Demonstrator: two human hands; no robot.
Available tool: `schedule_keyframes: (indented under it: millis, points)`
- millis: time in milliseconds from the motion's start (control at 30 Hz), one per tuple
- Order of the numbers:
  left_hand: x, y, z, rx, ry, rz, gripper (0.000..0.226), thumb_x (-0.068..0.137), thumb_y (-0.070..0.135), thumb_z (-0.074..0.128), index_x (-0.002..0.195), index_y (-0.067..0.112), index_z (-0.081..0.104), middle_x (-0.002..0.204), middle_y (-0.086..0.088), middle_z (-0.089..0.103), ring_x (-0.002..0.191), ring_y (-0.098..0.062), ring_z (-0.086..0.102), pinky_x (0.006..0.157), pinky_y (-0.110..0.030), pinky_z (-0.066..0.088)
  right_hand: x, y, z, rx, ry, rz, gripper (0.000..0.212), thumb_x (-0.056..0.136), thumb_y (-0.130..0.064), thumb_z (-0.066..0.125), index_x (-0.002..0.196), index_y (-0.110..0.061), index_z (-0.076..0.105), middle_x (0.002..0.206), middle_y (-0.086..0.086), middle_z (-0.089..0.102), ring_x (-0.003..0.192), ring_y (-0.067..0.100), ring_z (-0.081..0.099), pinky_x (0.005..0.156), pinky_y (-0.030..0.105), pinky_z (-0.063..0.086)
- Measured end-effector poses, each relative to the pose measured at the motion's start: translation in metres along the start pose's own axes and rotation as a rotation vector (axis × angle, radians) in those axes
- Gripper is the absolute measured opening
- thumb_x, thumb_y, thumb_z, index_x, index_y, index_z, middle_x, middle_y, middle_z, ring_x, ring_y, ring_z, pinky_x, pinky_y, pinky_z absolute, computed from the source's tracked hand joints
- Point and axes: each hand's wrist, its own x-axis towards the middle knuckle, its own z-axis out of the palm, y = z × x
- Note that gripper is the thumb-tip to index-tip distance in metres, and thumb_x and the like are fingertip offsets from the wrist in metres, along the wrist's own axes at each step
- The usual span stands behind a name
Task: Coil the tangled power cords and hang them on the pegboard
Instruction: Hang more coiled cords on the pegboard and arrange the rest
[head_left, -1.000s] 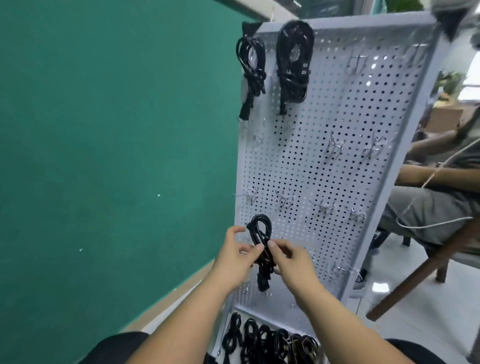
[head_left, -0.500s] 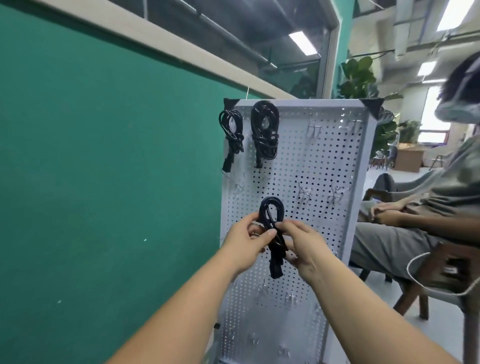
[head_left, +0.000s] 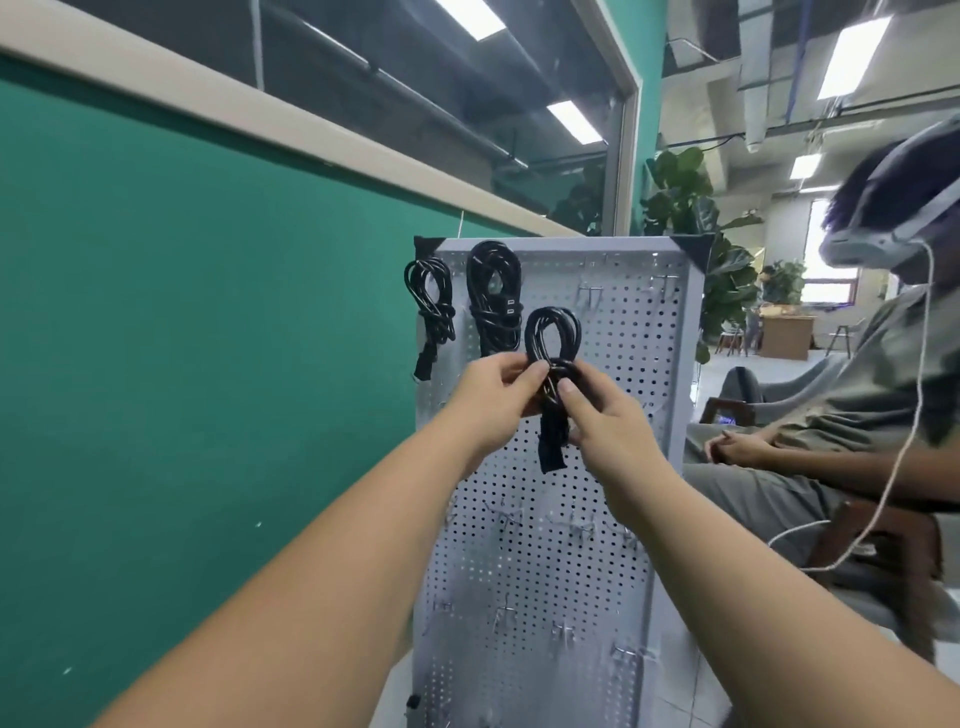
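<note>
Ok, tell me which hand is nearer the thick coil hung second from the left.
Left. The left hand sits just below that hung coil; the right hand is lower and further right, beyond the held cord.

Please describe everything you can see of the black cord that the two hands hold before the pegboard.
The black power cord is a thin, glossy, rubber-looking cable coiled into a small bundle. Several strands form an upright loop on top; turns wrap its waist, and a plug end hangs below. The left hand and right hand both pinch the waist with their fingers. It is held before the white pegboard, apparently on no hook.
</note>
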Motion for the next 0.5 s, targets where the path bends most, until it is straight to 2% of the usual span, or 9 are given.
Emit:
schedule_keyframes:
  millis: [100,133,200,267,333,400,433,500]
  points:
    - [0.016,0.016,0.009,0.120,0.017,0.070,0.017,0.106,0.035,0.060,0.111,0.023,0.072,0.112,0.003,0.076,0.099,-0.012,0.076,0.099,-0.043,0.060,0.017,-0.013,-0.007,0.020,0.049,-0.034,0.028,0.111,-0.021,0.054,0.120,-0.043,0.069,0.115,-0.019,0.077,0.107,0.000,0.072,0.093,0.030,0.056]
    - [0.021,0.021,0.012,0.178,0.019,0.096,0.025,0.105,0.040,0.060,0.116,0.020,0.070,0.122,0.001,0.070,0.104,-0.015,0.074,0.099,-0.046,0.060,0.023,-0.016,-0.010,0.022,0.063,-0.039,0.028,0.111,-0.020,0.054,0.119,-0.042,0.069,0.114,-0.018,0.077,0.105,0.000,0.073,0.090,0.029,0.056]
    - [0.029,0.033,0.017,0.259,0.046,0.139,0.023,0.105,0.043,0.058,0.117,0.023,0.064,0.134,-0.003,0.058,0.109,-0.018,0.066,0.103,-0.046,0.055,0.035,-0.024,-0.015,0.029,0.089,-0.049,0.027,0.111,-0.019,0.054,0.126,-0.036,0.070,0.114,-0.016,0.077,0.105,0.002,0.073,0.090,0.031,0.058]
    - [0.037,0.043,0.020,0.323,0.063,0.183,0.027,0.107,0.041,0.055,0.122,0.021,0.065,0.135,-0.004,0.055,0.108,-0.018,0.061,0.103,-0.041,0.050,0.046,-0.032,-0.021,0.021,0.102,-0.056,0.028,0.110,-0.019,0.054,0.130,-0.032,0.070,0.114,-0.014,0.077,0.103,0.002,0.074,0.091,0.032,0.059]
    - [0.048,0.047,0.024,0.387,0.091,0.195,0.037,0.108,0.044,0.054,0.129,0.016,0.066,0.131,-0.011,0.058,0.111,-0.029,0.063,0.101,-0.044,0.050,0.060,-0.035,-0.025,0.004,0.107,-0.055,0.027,0.110,-0.019,0.054,0.127,-0.032,0.070,0.114,-0.013,0.077,0.103,0.003,0.074,0.094,0.036,0.061]
    - [0.060,0.047,0.027,0.439,0.117,0.184,0.039,0.107,0.048,0.052,0.127,0.018,0.069,0.126,-0.016,0.062,0.113,-0.036,0.064,0.095,-0.046,0.052,0.072,-0.035,-0.028,-0.027,0.107,-0.039,0.027,0.110,-0.020,0.055,0.132,-0.029,0.069,0.115,-0.010,0.077,0.104,0.007,0.074,0.096,0.043,0.062]
    - [0.066,0.045,0.029,0.467,0.126,0.182,0.039,0.107,0.049,0.052,0.123,0.018,0.071,0.124,-0.014,0.064,0.111,-0.035,0.065,0.092,-0.044,0.051,0.078,-0.035,-0.029,-0.026,0.110,-0.021,0.029,0.110,-0.021,0.055,0.135,-0.026,0.066,0.116,-0.009,0.076,0.105,0.009,0.074,0.097,0.044,0.062]
    - [0.075,0.043,0.034,0.505,0.153,0.171,0.039,0.108,0.047,0.052,0.117,0.016,0.073,0.123,-0.006,0.067,0.106,-0.024,0.063,0.087,-0.036,0.045,0.087,-0.032,-0.029,0.012,0.130,0.040,0.029,0.110,-0.021,0.055,0.139,-0.021,0.060,0.115,-0.007,0.076,0.105,0.012,0.074,0.098,0.046,0.061]
